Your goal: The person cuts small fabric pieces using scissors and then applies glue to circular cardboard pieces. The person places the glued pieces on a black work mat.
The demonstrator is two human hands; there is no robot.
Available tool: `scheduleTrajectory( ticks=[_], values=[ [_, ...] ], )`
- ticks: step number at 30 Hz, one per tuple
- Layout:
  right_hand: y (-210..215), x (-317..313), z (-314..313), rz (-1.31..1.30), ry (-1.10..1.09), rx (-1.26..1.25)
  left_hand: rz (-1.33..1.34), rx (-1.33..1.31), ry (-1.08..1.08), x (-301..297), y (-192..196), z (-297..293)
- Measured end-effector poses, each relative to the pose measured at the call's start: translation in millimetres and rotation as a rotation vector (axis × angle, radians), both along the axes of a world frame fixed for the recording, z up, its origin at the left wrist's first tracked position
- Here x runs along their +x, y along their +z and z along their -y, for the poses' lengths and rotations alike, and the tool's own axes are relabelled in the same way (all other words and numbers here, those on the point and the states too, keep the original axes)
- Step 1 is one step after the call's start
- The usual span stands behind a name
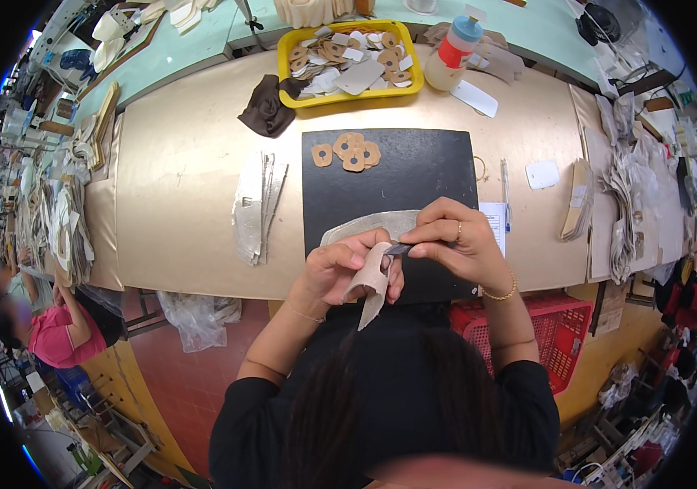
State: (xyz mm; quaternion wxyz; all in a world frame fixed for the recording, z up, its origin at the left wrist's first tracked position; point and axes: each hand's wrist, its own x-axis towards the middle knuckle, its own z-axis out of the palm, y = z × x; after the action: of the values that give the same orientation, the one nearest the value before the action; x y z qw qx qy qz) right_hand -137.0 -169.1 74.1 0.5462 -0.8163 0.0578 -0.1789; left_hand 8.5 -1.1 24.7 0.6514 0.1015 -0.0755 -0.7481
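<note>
My left hand [336,269] is closed on a curled beige fabric piece [370,281], whose pointed end hangs down toward me. My right hand [458,244] pinches a small dark grey object [398,249] against the top of that fabric; its exact kind is unclear. Both hands are over the near part of a black mat [389,191]. Just behind them a larger light fabric piece [365,225] lies on the mat, partly hidden by my fingers. Several tan patches with dark round centres [351,150] lie at the mat's far left.
A yellow tray [357,102] of tan and white pieces stands at the back, between a dark cloth [267,107] and a blue-capped bottle [454,53]. Cut pieces [257,208] lie left of the mat. A red basket [556,346] is below the table at right.
</note>
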Motion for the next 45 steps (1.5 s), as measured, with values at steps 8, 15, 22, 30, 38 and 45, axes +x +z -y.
scheduleTrajectory(
  ticks=[8, 15, 22, 30, 38, 45],
  values=[
    [-31.1, -1.4, -15.9, 0.023, 0.034, 0.515, -0.03, -0.056, -0.013, -2.7, 1.6, 1.5],
    [-17.6, -5.6, -12.6, 0.019, -0.011, 0.332, -0.095, -0.125, -0.032, -2.4, 0.6, 3.6],
    [-3.6, -5.6, -7.2, -0.032, 0.002, 0.183, -0.136, -0.072, -0.063, -4.0, 1.6, 2.4],
    [-23.6, -5.0, -17.1, 0.074, -0.268, 0.622, 0.198, -0.042, 0.183, -4.4, 9.5, 5.0],
    [-15.4, -10.9, -26.8, 0.026, -0.231, 0.267, 0.326, 0.003, 0.288, 3.0, 19.2, -0.1],
    [-6.4, -7.1, -27.0, 0.111, -0.224, 0.113, 0.451, 0.053, 0.314, 1.8, 23.5, -2.7]
  ],
)
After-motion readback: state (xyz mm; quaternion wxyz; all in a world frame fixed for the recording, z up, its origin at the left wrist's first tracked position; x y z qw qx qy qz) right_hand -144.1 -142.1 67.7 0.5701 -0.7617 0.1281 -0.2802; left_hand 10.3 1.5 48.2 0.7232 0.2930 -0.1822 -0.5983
